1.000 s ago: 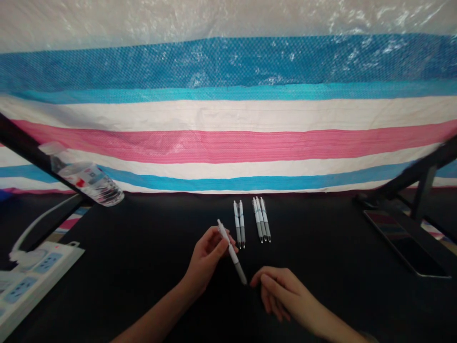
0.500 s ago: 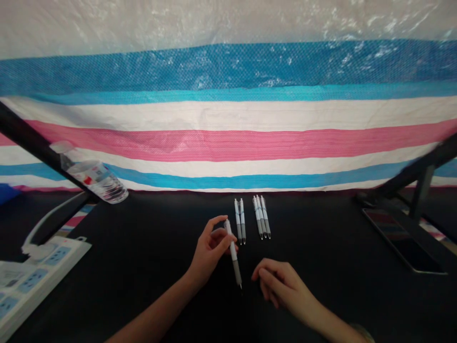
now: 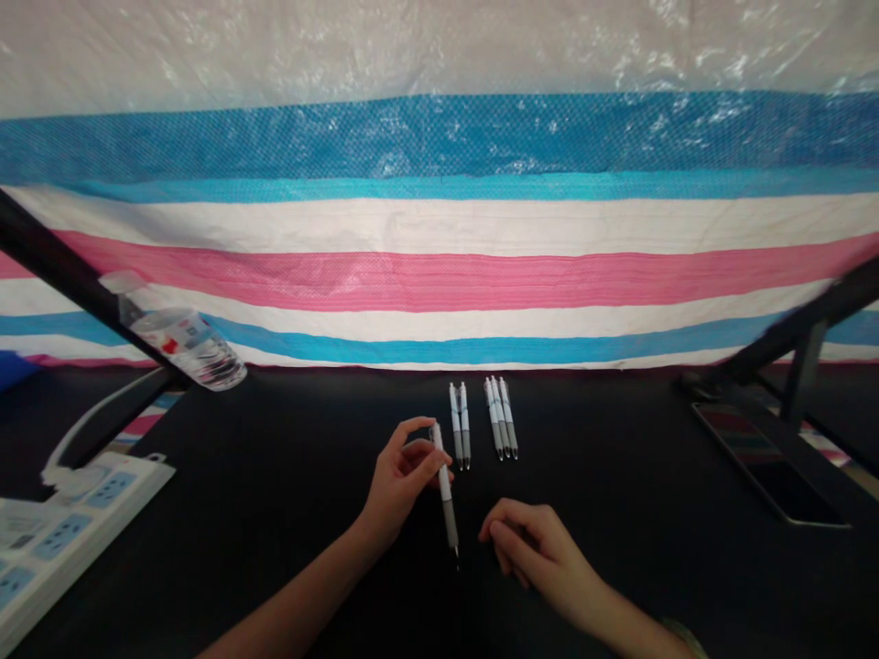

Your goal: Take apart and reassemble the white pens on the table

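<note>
My left hand grips a white pen with a grey lower barrel; its tip points down toward me and a finger rests at its top end. To the right of the pen, my right hand is loosely curled above the black table, and whether its fingers hold anything is hidden. Beyond my hands lie two similar pens side by side, and to their right a group of three pens.
A white power strip with a plugged-in cable is at the left. Behind it a water bottle leans by a black bar. A phone lies at the right near another bar. A striped sheet hangs behind.
The held pen's lower end has swung slightly to the left. My right hand has shifted a little to the left.
</note>
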`<state>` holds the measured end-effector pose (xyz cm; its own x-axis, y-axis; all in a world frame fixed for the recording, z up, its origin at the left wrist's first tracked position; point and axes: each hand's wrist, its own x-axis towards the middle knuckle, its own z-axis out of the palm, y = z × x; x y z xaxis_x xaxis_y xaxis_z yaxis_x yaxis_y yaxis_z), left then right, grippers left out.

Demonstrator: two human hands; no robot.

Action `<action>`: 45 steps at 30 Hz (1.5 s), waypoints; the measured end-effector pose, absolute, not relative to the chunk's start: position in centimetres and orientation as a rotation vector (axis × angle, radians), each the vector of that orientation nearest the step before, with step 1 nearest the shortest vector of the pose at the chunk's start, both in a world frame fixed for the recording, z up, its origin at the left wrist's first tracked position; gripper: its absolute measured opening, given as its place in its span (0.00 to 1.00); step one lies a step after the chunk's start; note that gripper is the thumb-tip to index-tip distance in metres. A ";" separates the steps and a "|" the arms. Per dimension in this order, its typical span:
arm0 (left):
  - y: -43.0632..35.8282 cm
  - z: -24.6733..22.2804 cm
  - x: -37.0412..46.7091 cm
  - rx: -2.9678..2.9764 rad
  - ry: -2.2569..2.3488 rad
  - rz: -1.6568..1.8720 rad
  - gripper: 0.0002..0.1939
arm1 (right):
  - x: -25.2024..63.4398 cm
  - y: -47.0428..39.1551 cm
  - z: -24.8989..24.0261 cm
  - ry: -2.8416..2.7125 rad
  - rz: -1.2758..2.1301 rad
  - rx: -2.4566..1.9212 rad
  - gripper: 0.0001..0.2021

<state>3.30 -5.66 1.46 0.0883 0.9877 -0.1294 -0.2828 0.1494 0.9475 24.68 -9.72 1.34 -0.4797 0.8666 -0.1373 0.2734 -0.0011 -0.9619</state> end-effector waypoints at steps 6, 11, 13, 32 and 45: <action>-5.6 1.4 3.3 0.910 0.962 1.190 0.26 | 24.7 -9.8 1.5 -1.788 1.477 -1.178 0.24; -5.6 1.0 3.2 0.894 0.974 1.197 0.27 | 24.7 -9.9 1.6 -1.783 1.483 -1.187 0.24; -5.6 0.9 3.2 0.886 0.980 1.202 0.26 | 24.7 -9.9 1.6 -1.788 1.480 -1.192 0.25; 2.8 0.6 3.5 1.505 1.353 1.095 0.24 | 25.9 -8.5 1.8 -2.204 0.605 -1.089 0.11; -2.4 1.4 3.4 1.659 1.271 0.979 0.21 | 26.1 -5.9 -2.3 -2.520 -0.398 -1.062 0.18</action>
<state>3.35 -2.40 1.38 0.1917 0.9762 0.1019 0.3481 -0.1647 0.9229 26.05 -5.94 -2.32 -0.6444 0.6233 0.4430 0.7294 0.6749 0.1116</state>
